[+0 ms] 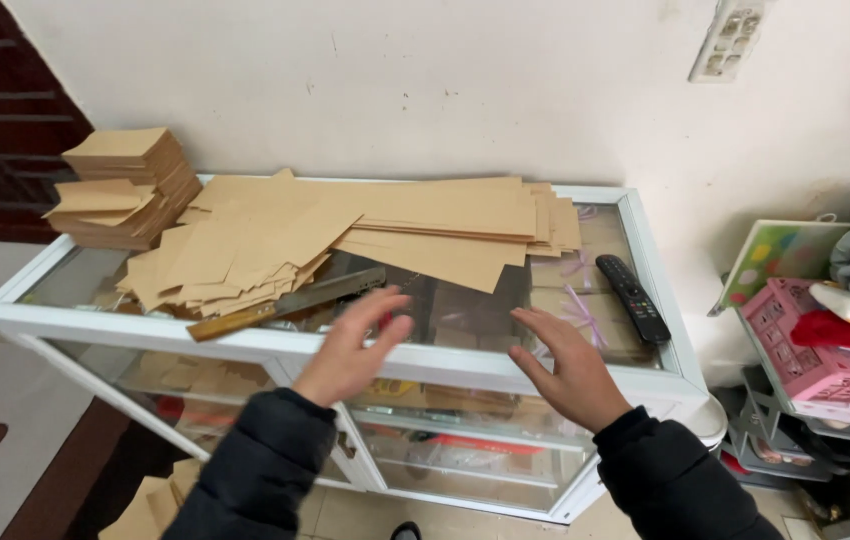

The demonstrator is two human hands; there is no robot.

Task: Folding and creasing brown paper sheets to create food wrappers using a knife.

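Two hands, left [350, 345] and right [565, 365], hover spread and empty over the glass top [475, 310]. Paper sheets [345, 235] at 11 o'clock, knife [285, 303] beside. Step: reaching; next needs a grasp on sheets.

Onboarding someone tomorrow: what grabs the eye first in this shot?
The brown paper sheets sprawled across the glass cabinet top, with a neater stack at its far left corner. Next, both hands hovering empty and open over the glass: left hand, right hand. A long knife lies by the sheets near the left hand, and a black remote sits at the right end.
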